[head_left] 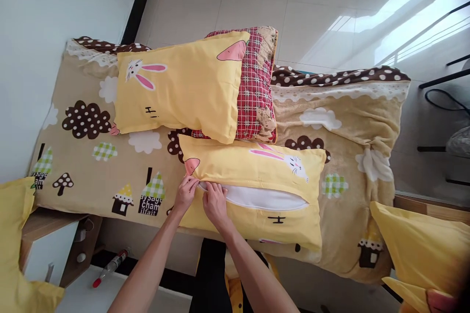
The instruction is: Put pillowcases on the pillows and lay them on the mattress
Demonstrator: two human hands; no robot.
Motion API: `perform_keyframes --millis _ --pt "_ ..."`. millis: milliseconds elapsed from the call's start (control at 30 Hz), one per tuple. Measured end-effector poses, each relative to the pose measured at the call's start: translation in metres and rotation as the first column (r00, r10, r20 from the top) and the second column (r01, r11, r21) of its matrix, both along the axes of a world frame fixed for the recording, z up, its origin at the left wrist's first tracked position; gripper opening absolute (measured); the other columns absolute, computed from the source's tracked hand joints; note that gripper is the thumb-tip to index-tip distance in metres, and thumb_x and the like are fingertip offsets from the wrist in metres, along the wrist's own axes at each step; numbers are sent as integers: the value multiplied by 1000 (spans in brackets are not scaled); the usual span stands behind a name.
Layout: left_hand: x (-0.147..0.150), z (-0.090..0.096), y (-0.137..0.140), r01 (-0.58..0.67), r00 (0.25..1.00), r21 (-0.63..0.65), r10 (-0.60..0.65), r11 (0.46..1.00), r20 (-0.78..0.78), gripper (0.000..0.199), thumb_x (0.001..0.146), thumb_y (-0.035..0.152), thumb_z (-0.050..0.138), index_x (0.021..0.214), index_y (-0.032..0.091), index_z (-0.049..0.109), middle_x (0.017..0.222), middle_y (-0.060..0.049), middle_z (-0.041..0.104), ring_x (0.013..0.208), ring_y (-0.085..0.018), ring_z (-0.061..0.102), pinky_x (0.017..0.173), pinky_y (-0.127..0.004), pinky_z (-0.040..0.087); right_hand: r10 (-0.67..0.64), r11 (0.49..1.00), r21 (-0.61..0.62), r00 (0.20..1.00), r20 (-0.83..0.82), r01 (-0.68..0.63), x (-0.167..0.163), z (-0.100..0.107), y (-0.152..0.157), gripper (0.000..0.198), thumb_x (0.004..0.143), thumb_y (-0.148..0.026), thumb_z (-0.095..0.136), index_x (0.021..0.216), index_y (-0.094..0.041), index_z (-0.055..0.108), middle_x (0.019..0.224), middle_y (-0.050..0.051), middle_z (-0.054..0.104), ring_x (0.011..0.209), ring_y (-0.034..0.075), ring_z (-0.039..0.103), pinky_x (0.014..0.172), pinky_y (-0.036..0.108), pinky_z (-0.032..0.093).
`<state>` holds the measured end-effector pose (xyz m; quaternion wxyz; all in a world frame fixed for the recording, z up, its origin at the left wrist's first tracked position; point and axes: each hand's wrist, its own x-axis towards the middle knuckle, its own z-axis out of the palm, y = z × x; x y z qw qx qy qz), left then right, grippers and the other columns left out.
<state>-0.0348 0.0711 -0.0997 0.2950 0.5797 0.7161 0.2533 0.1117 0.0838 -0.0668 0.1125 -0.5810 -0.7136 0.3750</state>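
Note:
A yellow pillowcase (242, 168) with a rabbit and a carrot printed on it lies on the near side of the bed. A white pillow (253, 196) shows through the long slit in its face. My left hand (186, 191) is closed at the left end of this slit, fingertips pinching the fabric edge. Just right of it, my right hand (216, 200) has its fingers bent over the same edge, gripping the cloth. Whether a zipper pull is between the fingers is hidden.
Behind lies a second yellow pillow (179, 90), partly over a red plaid pillow (255, 83). A tan blanket (121, 166) covers the bed. Yellow cloths hang at the left (14, 244) and right (429, 249). A bottle (112, 266) lies low at left, beside a cabinet (51, 249).

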Motion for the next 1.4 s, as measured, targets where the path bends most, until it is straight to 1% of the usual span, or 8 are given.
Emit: perform_keyframes --millis 267,433,667,833,933,1100,1233,1400 --pt "2 8 1 -52 996 -36 55 998 71 28 96 38 41 85 21 62 85 -3 55 82 -17 59 76 -29 51 -148 989 12 987 -66 149 -10 3 1 28 99 -22 39 101 -23 67 93 3 71 90 18 56 82 33 26" --pt "6 12 -3 -101 990 -47 105 994 96 27 96 37 41 84 21 59 86 -4 55 81 -16 59 74 -28 51 -185 982 -47 981 -59 182 -21 4 6 27 96 -22 45 81 -22 67 82 1 71 83 18 58 79 32 26" --pt "11 15 -10 -170 977 -45 174 984 120 26 96 39 42 84 22 58 86 -3 55 80 -17 59 75 -29 51 -232 973 -37 968 -96 229 -21 9 5 22 92 -23 51 76 -22 66 80 1 72 80 17 60 82 32 31" --pt "13 16 -10 -190 971 -53 196 980 138 25 96 37 43 83 22 58 86 -3 56 79 -17 59 73 -29 50 -203 977 28 965 -169 210 -19 12 0 23 93 -22 47 93 -23 69 82 2 71 78 16 61 77 30 34" --pt "14 16 -9 -202 968 -63 209 977 139 25 96 37 43 84 22 58 86 -3 56 79 -17 59 72 -30 51 -158 986 42 980 -119 163 -19 9 -1 27 96 -22 43 99 -23 70 84 2 73 78 16 62 76 30 34" --pt "18 13 -10 -246 960 -68 253 967 118 24 95 36 43 83 22 57 87 -4 56 81 -18 59 75 -32 51 -90 995 47 996 11 90 -22 2 0 26 96 -22 43 93 -22 69 82 3 73 76 17 63 75 31 33" --pt "22 11 -10 -294 949 -63 299 954 96 23 95 36 43 81 22 57 85 -4 55 79 -19 58 75 -33 51 -64 998 26 998 28 63 -23 0 4 21 95 -20 47 87 -21 66 77 3 73 75 17 63 76 30 32" --pt "24 11 -11 -321 940 -60 326 945 105 23 94 37 44 81 22 57 85 -4 55 79 -19 58 75 -33 51 -48 998 -28 998 46 50 -22 0 11 18 94 -19 49 83 -22 62 75 -2 73 73 14 65 75 27 33"
